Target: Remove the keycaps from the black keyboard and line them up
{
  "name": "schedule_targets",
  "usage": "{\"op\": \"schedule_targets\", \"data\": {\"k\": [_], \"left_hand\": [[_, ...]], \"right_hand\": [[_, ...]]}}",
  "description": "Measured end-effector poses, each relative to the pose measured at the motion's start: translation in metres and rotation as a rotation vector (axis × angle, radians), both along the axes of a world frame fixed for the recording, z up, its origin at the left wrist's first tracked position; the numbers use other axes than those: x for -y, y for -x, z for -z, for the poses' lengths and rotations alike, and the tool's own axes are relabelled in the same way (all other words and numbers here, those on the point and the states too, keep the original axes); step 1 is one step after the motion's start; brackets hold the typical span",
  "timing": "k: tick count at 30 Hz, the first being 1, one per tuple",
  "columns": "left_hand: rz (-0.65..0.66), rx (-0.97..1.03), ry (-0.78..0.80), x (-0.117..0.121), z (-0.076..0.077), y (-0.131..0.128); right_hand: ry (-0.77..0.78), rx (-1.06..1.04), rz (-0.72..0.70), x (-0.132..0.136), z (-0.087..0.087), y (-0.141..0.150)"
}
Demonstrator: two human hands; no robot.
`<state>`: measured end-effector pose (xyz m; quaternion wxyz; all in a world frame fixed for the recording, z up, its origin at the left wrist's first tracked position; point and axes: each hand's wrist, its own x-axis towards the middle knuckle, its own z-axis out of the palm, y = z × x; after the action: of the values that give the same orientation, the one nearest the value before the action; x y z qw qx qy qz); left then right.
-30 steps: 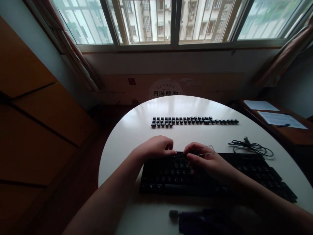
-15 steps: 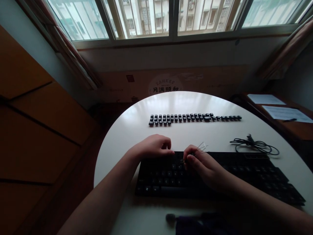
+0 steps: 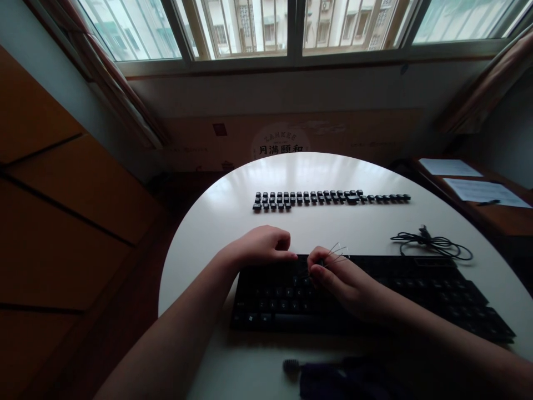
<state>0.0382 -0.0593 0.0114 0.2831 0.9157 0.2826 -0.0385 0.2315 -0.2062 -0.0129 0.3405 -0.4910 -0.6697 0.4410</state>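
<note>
A black keyboard point(image 3: 443, 286) lies on the white round table point(image 3: 187, 278), some of its key positions in deep shadow. My left hand point(image 3: 263, 244) rests over its far left part, fingers curled and thumb at the back edge, steadying it. In my right hand point(image 3: 339, 278) is a wire keycap puller point(image 3: 339, 251), pinched between thumb and fingers above the upper middle keys. Its thin wire loops stick up past the knuckles. Whether a keycap sits at its hidden end cannot be made out. Beyond the keyboard, loose black keycaps point(image 3: 306, 198) stand in rows.
A coiled black cable point(image 3: 437, 244) lies behind the keyboard's right part. Near the front edge are a small dark-bristled brush point(image 3: 291, 366) and a dark purple cloth point(image 3: 328, 382). Papers point(image 3: 487, 191) with a pen rest on a brown desk at right.
My right hand has shifted slightly left with the keycap puller, whose wires have moved left too. The left hand stays in place on the keyboard. The view has tilted a little.
</note>
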Motion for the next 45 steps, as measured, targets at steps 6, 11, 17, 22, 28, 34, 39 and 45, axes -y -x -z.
{"op": "schedule_targets", "data": {"k": [6,11,17,22,28,34,39,45], "left_hand": [[-0.001,0.006,-0.014,-0.001,0.002,0.000],[-0.008,0.001,0.000,-0.001,0.002,0.000],[-0.011,-0.010,-0.019,0.000,0.001,-0.001],[-0.027,-0.007,-0.011,0.000,0.000,0.000],[-0.038,0.004,0.004,0.001,0.000,0.000],[-0.036,-0.003,0.027,0.002,-0.003,0.000],[-0.016,0.001,0.021,0.002,-0.004,0.001],[0.016,0.181,-0.013,0.005,-0.007,-0.001]], "right_hand": [[-0.080,0.193,-0.054,-0.001,-0.010,0.002],[-0.121,0.325,-0.108,0.000,-0.015,0.006],[-0.196,0.349,-0.103,0.000,-0.010,0.009],[-0.250,0.232,-0.037,0.002,0.001,0.006],[-0.310,0.208,0.016,0.006,0.002,0.007],[-0.239,-0.048,0.109,0.008,0.014,0.007],[-0.187,-0.230,0.152,0.009,0.026,0.007],[-0.267,-0.287,0.177,0.010,0.020,0.009]]}}
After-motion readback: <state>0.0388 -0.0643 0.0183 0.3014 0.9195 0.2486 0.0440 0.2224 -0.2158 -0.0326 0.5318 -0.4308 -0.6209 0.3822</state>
